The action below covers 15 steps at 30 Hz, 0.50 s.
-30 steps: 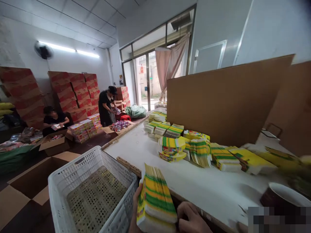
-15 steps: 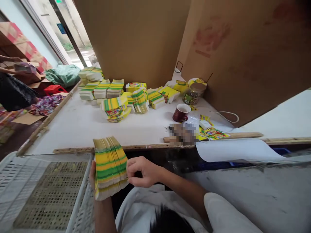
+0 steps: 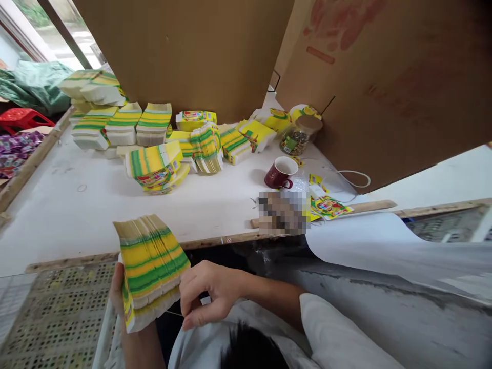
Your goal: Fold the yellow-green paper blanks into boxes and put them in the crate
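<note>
My left hand (image 3: 119, 288) is wrapped round the left side and underside of a thick stack of yellow-and-green printed packaging bags (image 3: 154, 262). The stack is tilted above the near table edge, its upper end fanned out. Against its lower right side is my right hand (image 3: 211, 289), with the fingers curled and the thumb bent in. Between the stack's bottom and my right fingertips runs a thin pale strand (image 3: 176, 313), like a rubber band. Several similar stacks of bags (image 3: 154, 166) lie across the white table (image 3: 215, 212).
A dark red mug (image 3: 277, 177) and a jar (image 3: 295, 141) stand to the right, near loose yellow bags (image 3: 326, 206) and a white cable (image 3: 357, 177). Tall cardboard sheets (image 3: 184, 56) wall the back. A white plastic crate (image 3: 57, 318) sits below on the left.
My view has swung right and down from the room to the table. My left hand keeps the stack. My right hand stays at its right side, and a thin strand now shows between them.
</note>
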### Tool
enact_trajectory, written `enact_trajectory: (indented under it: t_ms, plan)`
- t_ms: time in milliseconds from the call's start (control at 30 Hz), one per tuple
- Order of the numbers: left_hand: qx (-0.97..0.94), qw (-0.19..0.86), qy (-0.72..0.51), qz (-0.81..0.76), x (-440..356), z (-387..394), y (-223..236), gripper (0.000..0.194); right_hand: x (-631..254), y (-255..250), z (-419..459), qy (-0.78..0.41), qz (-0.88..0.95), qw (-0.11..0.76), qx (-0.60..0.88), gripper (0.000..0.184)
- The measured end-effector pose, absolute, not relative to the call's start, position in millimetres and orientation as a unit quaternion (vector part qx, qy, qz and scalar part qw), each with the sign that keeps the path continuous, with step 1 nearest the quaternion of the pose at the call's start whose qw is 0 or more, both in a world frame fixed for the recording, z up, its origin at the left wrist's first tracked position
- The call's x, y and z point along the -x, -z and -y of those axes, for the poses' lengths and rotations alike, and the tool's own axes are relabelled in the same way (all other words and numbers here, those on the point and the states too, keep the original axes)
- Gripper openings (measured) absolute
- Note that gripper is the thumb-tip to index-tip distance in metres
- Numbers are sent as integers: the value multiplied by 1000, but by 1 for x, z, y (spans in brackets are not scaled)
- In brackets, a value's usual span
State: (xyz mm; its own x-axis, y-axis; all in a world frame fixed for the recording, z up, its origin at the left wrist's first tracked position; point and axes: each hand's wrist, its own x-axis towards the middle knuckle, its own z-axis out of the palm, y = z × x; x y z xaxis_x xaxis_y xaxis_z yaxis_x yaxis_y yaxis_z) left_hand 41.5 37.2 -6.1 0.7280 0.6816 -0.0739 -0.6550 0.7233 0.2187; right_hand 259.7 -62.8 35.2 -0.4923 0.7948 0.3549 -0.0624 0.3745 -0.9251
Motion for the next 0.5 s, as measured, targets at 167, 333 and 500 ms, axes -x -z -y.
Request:
enact_trajectory:
  t_ms: [167, 333, 500]
  plan:
    - [-121, 869, -402, -262, -63, -46, -18, 41, -269, -48, 54, -500, 681, 377, 380, 20]
    - [-168, 809, -413, -383, -85, -50, -29, 33, -276, -50, 49, -511, 692, 426, 280, 30]
    - [-153, 753, -451, -454, -102, -55, -27, 28, -273, -54, 49, -507, 645, 496, 284, 29]
